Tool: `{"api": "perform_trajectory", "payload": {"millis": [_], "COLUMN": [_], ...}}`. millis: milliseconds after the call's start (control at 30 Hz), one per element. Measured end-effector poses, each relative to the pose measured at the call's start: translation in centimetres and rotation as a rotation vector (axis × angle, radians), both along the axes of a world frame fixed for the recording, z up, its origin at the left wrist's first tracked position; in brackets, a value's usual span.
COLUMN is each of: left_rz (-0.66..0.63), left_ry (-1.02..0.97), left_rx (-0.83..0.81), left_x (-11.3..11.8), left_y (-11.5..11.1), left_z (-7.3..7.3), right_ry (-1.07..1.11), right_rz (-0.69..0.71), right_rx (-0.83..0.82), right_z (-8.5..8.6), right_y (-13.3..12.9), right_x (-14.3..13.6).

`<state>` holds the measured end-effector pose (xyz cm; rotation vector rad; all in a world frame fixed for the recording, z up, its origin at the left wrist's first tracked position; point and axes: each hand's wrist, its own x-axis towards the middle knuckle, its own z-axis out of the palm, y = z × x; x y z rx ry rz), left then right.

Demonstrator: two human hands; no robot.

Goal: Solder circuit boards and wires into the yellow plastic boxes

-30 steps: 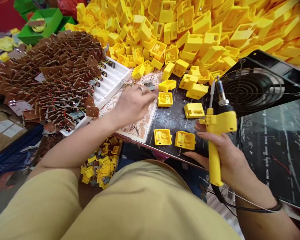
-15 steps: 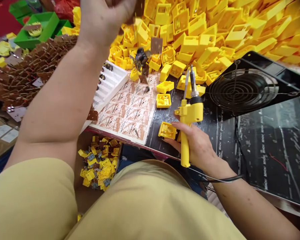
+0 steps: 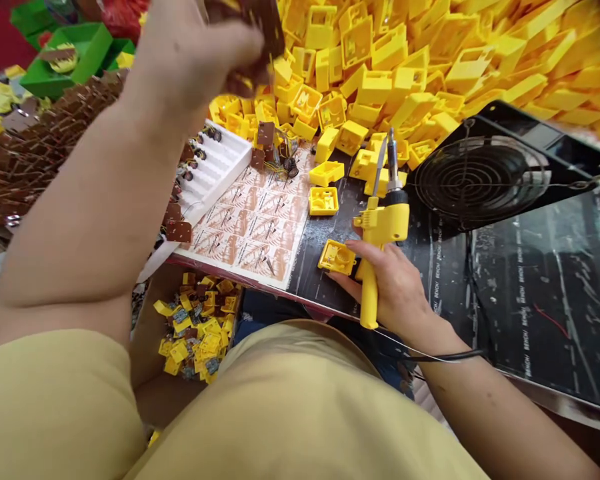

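R hand [image 3: 397,283] is closed round the handle of a yellow soldering gun [image 3: 384,223], tip pointing up & away from the body. An open yellow case [image 3: 337,258] is touched at its R edge by the same hand's thumb & a finger; whether it's pinched can't be told. L hand [image 3: 180,60] is held high at top of view, gripping brown bds [image 3: 267,27]; blurred, so no. of bds can't be made out.

Just beyond the touched case, another open case [image 3: 323,201] is seen on the black benchtop [image 3: 505,280], w/ a yellow shell [image 3: 327,173] right behind it. To their L, a printed sheet [image 3: 245,220] is laid; at its far edge a wired cluster [image 3: 283,157] w/ round black parts is seen. A white ridged tray [image 3: 215,190] is set alongside, near a brown bd heap [image 3: 30,153]. The far side is covered by a big pile of yellow shells [image 3: 430,67]. A black fan [image 3: 485,170] is stood R of the gun. Below bench edge, yellow pcs [image 3: 213,333] are held in a carton [image 3: 155,393].
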<state>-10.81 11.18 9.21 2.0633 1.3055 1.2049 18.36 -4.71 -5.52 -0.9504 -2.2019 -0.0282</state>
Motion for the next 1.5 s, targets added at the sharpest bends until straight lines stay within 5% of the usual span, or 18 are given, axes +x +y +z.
{"api": "perform_trajectory", "payload": {"millis": [67,167,333,467,567,700,767,1067,1333,1500], "left_rz": [-0.086,-0.147,-0.156,-0.353,-0.357,-0.029,0.038,-0.243,-0.262,-0.214], "left_ry": [-0.141,-0.070,0.153,0.439,0.540,0.530,0.627,0.972,0.541,0.446], "left_rx": [-0.164,-0.274,0.197,0.225,0.054,-0.087,-0.088,-0.169,-0.123,-0.217], "left_x": [1.8,3.0,1.8,-0.4,-1.2,-0.2,1.0,4.5,3.7,4.6], "left_y": [-3.4,-7.3,-12.3,-15.7,-17.2,-16.9,-16.1,-12.6,-13.2,-13.6], "left_z": [-1.1,-3.4,-8.5,-11.3,-10.8,-8.8,-8.4,-9.6,-10.5,-10.9], "right_ry": [-0.002,0.001,-0.020,-0.086,-0.102,-0.060,-0.035,0.041,-0.030,0.017], "right_rz": [-0.010,-0.004,0.094,0.224,0.261,0.229,0.219,0.191,0.213,0.108], "right_rx": [-0.016,-0.039,-0.038,-0.036,-0.048,-0.087,-0.103,-0.162,-0.136,-0.087], "right_z": [0.0,0.1,0.9,1.3,1.3,1.1,1.2,1.3,0.6,0.4], "right_y": [0.1,0.0,-0.9,-1.5,-1.4,-1.3,-1.3,-2.1,-1.8,-1.9], "right_x": [0.1,0.4,0.7,0.7,0.7,1.1,1.4,3.2,1.0,-0.9]}}
